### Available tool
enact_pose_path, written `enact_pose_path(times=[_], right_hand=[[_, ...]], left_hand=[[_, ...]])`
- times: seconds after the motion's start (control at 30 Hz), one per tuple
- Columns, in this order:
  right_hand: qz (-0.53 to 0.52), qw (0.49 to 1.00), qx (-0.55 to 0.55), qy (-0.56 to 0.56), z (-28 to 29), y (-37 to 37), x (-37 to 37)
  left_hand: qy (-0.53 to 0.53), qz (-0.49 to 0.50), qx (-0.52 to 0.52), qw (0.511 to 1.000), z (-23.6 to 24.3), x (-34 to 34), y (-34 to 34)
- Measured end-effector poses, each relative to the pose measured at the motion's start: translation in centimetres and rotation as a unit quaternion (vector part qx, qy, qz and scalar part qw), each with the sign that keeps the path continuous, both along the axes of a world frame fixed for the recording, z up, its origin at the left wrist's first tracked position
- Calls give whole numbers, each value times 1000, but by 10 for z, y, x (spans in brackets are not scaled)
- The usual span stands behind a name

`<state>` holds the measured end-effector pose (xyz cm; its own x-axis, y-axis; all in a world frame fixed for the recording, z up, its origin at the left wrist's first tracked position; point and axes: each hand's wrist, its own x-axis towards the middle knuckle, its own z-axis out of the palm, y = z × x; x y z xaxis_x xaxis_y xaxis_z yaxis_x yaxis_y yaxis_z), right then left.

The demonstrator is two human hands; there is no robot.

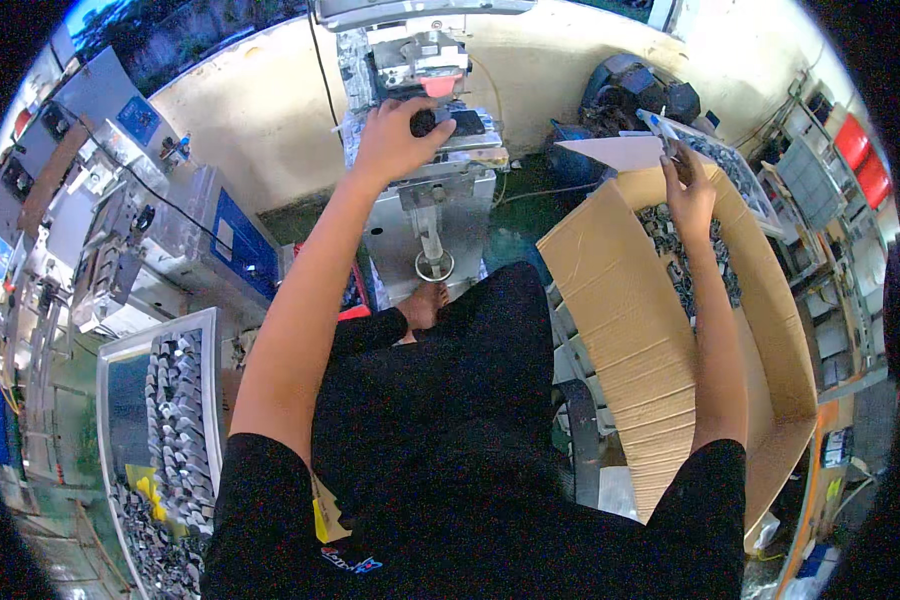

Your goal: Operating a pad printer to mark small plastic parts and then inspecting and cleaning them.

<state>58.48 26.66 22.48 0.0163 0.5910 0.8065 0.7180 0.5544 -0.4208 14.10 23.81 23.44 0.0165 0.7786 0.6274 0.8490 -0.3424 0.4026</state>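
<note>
My left hand (395,138) reaches to a grey bench machine (430,190) and is closed on a small dark round part (423,123) between thumb and fingers. Right beside the fingertips, a flat black block (467,122) lies on the machine's bed, below a pink-red piece (438,86) on its head. My right hand (689,190) is raised over an open cardboard box (620,300). Its fingers are pinched together around something small and dark that I cannot make out. Many small dark metal-looking parts (675,255) lie inside the box under that hand.
A grey tray (215,400) with rows of curved dark parts stands at the lower left. Behind the box are a pale tray (750,180) of parts and a dark heap (640,90). A cabinet (225,235) stands left; a red container (355,295) sits by the machine's base.
</note>
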Motion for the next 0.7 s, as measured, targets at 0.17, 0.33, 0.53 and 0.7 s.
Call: enact_pose_path(times=[0.17, 0.33, 0.53, 0.7], right_hand=[[48, 998, -25, -29, 14, -8, -28], [124, 991, 1, -54, 27, -25, -88], [190, 965, 114, -140, 32, -22, -193], [180, 968, -16, -173, 33, -16, -257]], left_hand=[[-21, -24, 40, 999, -12, -9, 10], [-85, -3, 23, 996, -16, -9, 13], [-250, 8, 4, 968, -5, -4, 4], [-267, 24, -32, 963, 2, -4, -1]])
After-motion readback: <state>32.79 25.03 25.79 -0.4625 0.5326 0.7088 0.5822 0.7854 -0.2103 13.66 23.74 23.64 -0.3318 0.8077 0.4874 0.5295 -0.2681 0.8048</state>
